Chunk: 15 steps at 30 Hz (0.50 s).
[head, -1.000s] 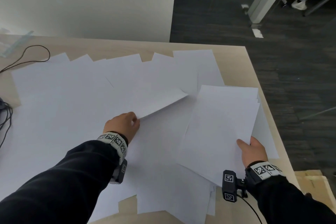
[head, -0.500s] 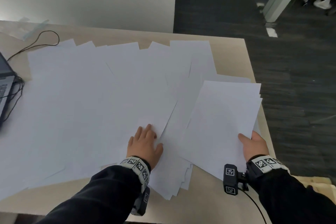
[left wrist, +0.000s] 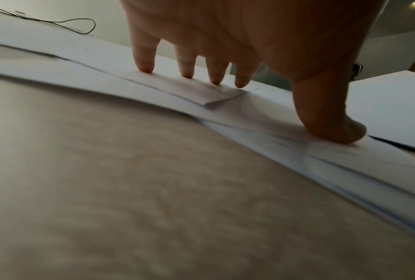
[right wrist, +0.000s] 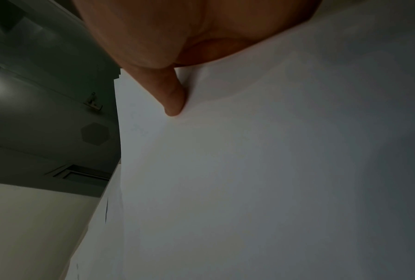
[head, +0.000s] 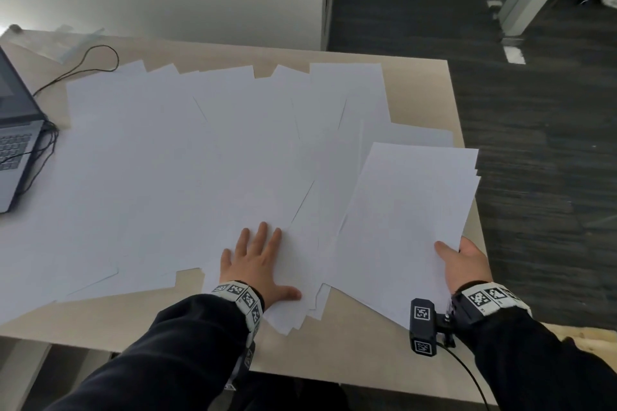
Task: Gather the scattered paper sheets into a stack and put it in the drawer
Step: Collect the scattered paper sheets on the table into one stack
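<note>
A left hand (head: pixel 258 262) lies flat with fingers spread, pressing on scattered paper sheets (head: pixel 187 160) covering a table (head: pixel 417 83). The right hand (head: pixel 465 264) pinches a gathered stack (head: pixel 407 220) at the table's right edge, thumb on top.

The right hand (right wrist: pixel 177 37) grips a white stack of paper (right wrist: pixel 273 170), its thumb (right wrist: pixel 172 98) pressed flat on the top sheet. Dim ceiling (right wrist: pixel 45 123) shows at left
</note>
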Tool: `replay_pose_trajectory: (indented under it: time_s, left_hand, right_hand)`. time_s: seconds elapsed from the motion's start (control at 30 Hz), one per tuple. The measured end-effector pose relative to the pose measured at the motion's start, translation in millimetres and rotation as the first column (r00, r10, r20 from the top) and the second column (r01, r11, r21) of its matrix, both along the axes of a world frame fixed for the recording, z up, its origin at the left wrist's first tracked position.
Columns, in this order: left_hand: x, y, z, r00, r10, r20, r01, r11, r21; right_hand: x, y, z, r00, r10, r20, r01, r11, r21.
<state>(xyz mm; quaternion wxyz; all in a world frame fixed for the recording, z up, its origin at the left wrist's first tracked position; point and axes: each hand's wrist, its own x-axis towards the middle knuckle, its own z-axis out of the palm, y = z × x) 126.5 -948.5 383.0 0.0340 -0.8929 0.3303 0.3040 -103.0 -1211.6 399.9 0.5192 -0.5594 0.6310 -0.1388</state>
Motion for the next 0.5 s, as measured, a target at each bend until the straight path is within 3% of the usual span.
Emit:
replay_pose_trajectory:
  time_s: [0.27, 0.5]
  left_hand:
    - [3, 9, -2, 0.999, -0.002, 0.036, 0.004, 0.998, -0.064]
    - [-28, 9, -8, 0.999, -0.035, -0.020, 0.035, 0.999, 0.039]
  right_hand:
    - [-2, 3, -1, 1.000, 0.023, 0.004, -0.023, 0.999, -0.025]
    - [1, 10, -6, 0.999, 0.032, 0.029, -0.032, 0.999, 0.004]
